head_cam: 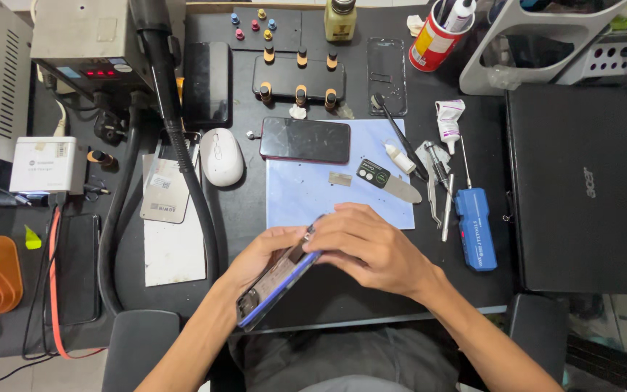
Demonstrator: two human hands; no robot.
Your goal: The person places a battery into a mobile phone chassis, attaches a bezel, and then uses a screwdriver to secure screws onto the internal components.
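Phone (pixel 276 282), opened and tilted, is cradled from below by the left hand (pixel 266 250) above the surface's (pixel 342 294) near edge, steadied so the right hand's (pixel 364 243) fingertips can pinch its top end.

phone frame (pixel 279 279) blue | mat (pixel 306 196) pale lilac | mouse (pixel 221 156) white

black workbench (pixel 328 290) | blue mat (pixel 306 196) | white mouse (pixel 221 156) | closed laptop (pixel 582 189)

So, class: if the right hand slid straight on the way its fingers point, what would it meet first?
The right hand points left, so it would probably first meet the black hose; depth is unclear.
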